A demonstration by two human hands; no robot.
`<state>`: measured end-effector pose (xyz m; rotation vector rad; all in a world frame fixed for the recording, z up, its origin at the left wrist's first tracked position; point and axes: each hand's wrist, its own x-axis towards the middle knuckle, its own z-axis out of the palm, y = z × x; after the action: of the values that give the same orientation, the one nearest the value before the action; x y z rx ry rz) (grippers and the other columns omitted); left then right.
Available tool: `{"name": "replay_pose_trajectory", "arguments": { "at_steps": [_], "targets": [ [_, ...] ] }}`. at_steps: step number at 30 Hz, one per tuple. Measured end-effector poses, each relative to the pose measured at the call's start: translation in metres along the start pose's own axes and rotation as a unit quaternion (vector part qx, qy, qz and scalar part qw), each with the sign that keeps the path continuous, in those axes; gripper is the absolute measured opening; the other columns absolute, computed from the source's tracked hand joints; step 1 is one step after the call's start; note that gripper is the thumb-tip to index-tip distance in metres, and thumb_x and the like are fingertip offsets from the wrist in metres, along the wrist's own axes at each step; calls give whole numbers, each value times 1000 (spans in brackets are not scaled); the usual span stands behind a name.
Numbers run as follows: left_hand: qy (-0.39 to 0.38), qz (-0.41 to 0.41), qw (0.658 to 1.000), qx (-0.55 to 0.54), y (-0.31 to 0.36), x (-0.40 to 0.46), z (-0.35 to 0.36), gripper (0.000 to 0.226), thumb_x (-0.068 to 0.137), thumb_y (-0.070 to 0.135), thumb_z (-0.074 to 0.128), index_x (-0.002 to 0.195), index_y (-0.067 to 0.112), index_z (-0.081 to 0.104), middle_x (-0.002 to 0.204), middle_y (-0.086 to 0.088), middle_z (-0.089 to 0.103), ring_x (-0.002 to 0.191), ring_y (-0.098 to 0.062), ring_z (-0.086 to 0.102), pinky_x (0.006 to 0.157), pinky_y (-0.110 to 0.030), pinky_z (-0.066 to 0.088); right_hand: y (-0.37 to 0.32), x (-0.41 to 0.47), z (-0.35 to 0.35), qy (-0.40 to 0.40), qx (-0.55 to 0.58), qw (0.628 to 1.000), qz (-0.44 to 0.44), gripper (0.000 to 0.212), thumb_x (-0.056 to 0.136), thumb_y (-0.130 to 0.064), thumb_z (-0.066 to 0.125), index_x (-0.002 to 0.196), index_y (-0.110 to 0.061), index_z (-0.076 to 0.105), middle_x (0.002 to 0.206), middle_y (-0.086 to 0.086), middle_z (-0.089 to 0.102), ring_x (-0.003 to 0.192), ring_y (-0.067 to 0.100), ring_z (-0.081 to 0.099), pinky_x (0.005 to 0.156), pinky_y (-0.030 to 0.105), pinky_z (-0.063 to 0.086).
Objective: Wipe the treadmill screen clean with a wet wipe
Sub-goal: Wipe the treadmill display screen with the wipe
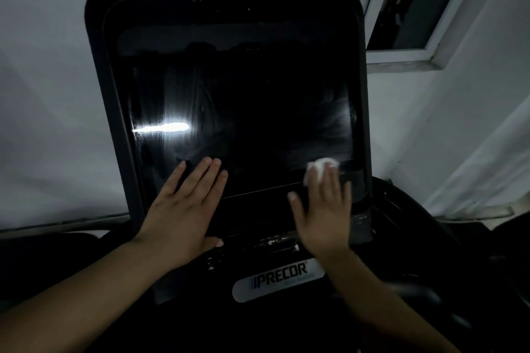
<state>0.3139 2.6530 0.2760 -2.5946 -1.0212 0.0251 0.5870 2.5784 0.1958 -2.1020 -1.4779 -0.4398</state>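
Head view, dim light. We look down on the treadmill screen (243, 112), a dark glass panel tilted back in its black console frame (97, 94), taller than wide, its lower edge nearest us. Below it sits a silver Precor badge (279, 276) and a strip of worn buttons (275, 239).

Our right hand (322, 209) lies flat with the fingers together and extended, pressing a bunched white wet wipe (317, 170) against the glass. The wipe is under the fingertips at the screen's lower right corner, just inside the frame's right edge. It is pinned by pressure, not pinched. The hand shows motion blur, so we judge a stroke is under way.

Our left hand (186, 206) is open and holds nothing. Its palm rests over the bottom edge of the glass toward the lower left, fingers pointing up the screen, thumb out toward the buttons. It reads as a brace.

Pale smear streaks (338, 129) fan upward along the right edge above the wipe. A bright glare line (162, 127) crosses the left side, with faint streaks around it.

The relation that matters: nearly all of the glass lies up and to the left of the wipe, away from us. The right hand is the one placed to carry it. The centre and top look too dark to judge for cleanliness.
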Motion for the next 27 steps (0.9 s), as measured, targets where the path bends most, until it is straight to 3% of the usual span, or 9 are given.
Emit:
{"name": "replay_pose_trajectory", "arguments": {
  "at_steps": [4,6,9,12,17,23,27],
  "targets": [
    [6,4,1000,2,1,3,-1,133,68,79,67,161,7,5,170,-15,-4,157,-26,-10,125,-56,4,-7,-23,2,-5,-2,985,-170,67,105,-58,45,159,-17,40,168,13,30,158,27,23,124,62,21],
    [12,-2,1000,1,-1,1,-3,132,70,79,66,161,8,3,170,-15,-6,157,-26,-11,125,-56,5,20,-13,0,15,-27,993,-115,66,107,-56,39,159,-16,40,166,15,35,157,29,27,123,62,22],
    [-3,-14,1000,5,-8,-4,-6,132,74,79,63,160,10,-10,168,-13,-18,155,-26,-20,125,-54,-2,51,6,-2,10,-33,998,51,76,106,-60,26,158,-6,37,163,24,37,156,34,26,123,63,22],
    [7,-23,1000,9,-19,-9,-8,139,63,77,73,161,9,3,170,-15,-5,157,-27,-9,126,-55,3,24,4,3,3,-5,997,71,79,105,-60,28,159,-3,32,164,27,33,158,36,20,124,64,19],
    [7,-17,1000,1,-39,-19,-9,144,57,75,79,162,9,5,170,-14,-3,158,-25,-4,126,-54,8,-73,-31,17,22,29,995,-89,73,103,-53,51,158,-6,38,167,21,28,158,35,19,125,61,19],
    [8,-54,998,17,-63,-43,-6,141,54,69,84,160,4,19,168,-18,12,156,-30,11,123,-56,19,-153,-29,19,-27,58,971,-228,69,102,-53,51,157,-13,43,168,17,29,160,29,16,125,60,20],
    [-1,-92,996,21,-73,-59,6,139,55,65,87,158,0,20,167,-22,10,156,-34,10,124,-54,18,-159,-53,29,-35,42,935,-349,65,104,-50,50,155,-11,46,169,16,28,159,30,17,123,60,26]
  ]
}}
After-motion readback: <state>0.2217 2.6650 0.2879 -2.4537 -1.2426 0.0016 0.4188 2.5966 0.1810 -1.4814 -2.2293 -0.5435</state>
